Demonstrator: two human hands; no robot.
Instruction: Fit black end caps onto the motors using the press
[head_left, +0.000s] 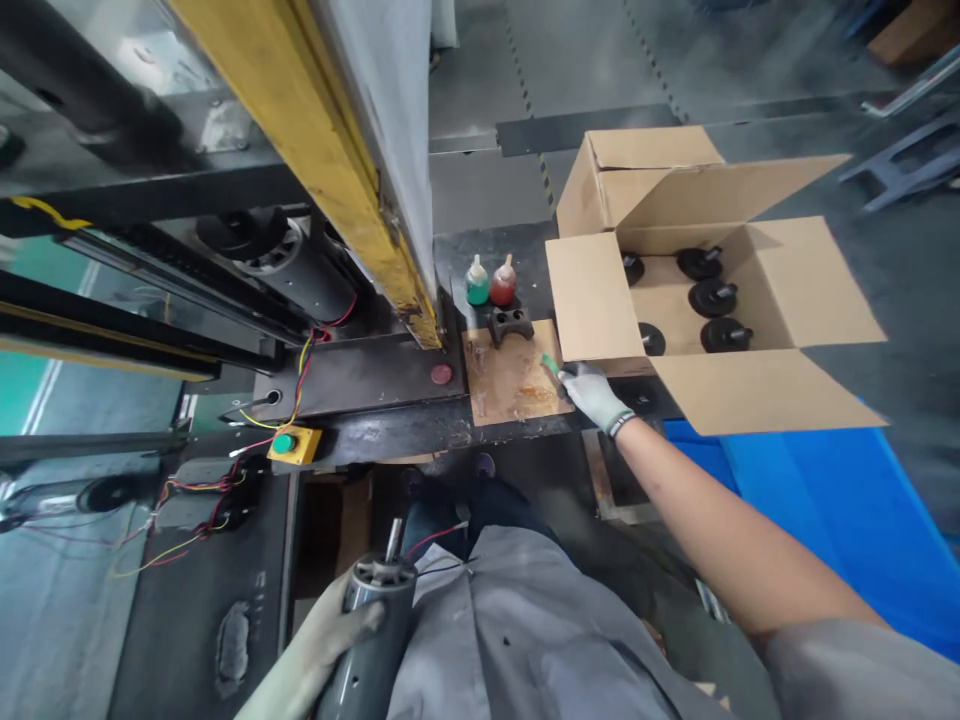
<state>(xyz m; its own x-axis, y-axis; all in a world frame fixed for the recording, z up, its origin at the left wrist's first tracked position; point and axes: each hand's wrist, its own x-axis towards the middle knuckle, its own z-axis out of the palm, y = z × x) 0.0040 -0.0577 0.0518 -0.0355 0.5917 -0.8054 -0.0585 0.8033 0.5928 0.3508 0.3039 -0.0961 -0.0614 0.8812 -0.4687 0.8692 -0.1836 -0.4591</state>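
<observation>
My left hand (pixel 337 625), in a pale glove, is wrapped round a dark grey cylindrical motor (pixel 379 640). The motor is held against my body, its metal shaft pointing up, with thin red and black wires trailing from its top. My gloved right hand (pixel 592 395) pinches a small brush-like tool with a green tip (pixel 551 366) over a stained cardboard sheet (pixel 502 385). Just behind that sheet's middle sits a dark block with two holes (pixel 511 326). A green bottle (pixel 477 281) and a red bottle (pixel 503 281) stand behind the block.
An open cardboard box (pixel 592 300) holding several black discs with shafts (pixel 718 297) stands at the right. Left of the sheet rises a yellow press frame (pixel 322 120), with another motor (pixel 300 275) inside it. A yellow box with a green button (pixel 295 444) sits at the bench edge.
</observation>
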